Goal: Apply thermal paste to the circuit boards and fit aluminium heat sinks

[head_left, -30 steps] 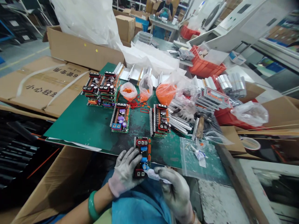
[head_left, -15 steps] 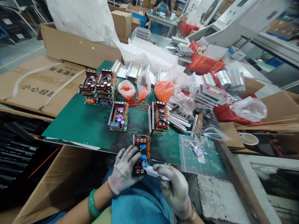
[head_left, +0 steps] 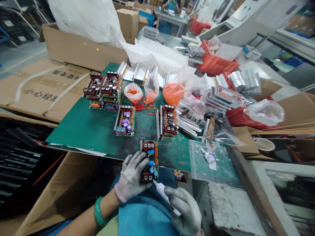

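My gloved left hand (head_left: pixel 130 176) grips a circuit board (head_left: pixel 150 161) with red blocks and blue capacitors at the near edge of the green mat (head_left: pixel 93 131). My gloved right hand (head_left: pixel 185 209) is closed round a small white tube (head_left: pixel 162 190), whose nozzle touches the board's near end. More boards lie on the mat: one (head_left: pixel 124 120) to the left, one (head_left: pixel 167 122) with metal rails to the right, and a stack (head_left: pixel 105 90) at the far left.
Bags of orange parts (head_left: pixel 173 93), aluminium strips (head_left: pixel 192 126) and a hammer (head_left: pixel 210 127) crowd the mat's right side. Red bins (head_left: pixel 216 67) stand behind. Cardboard boxes (head_left: pixel 81 49) flank the left. A clear bag with small parts (head_left: pixel 209 159) lies at the right. Another person (head_left: pixel 171 6) works far back.
My right hand has pulled back toward me and lower, tilting the tube so its nozzle points up at the board's near end. The left hand keeps the board in place.
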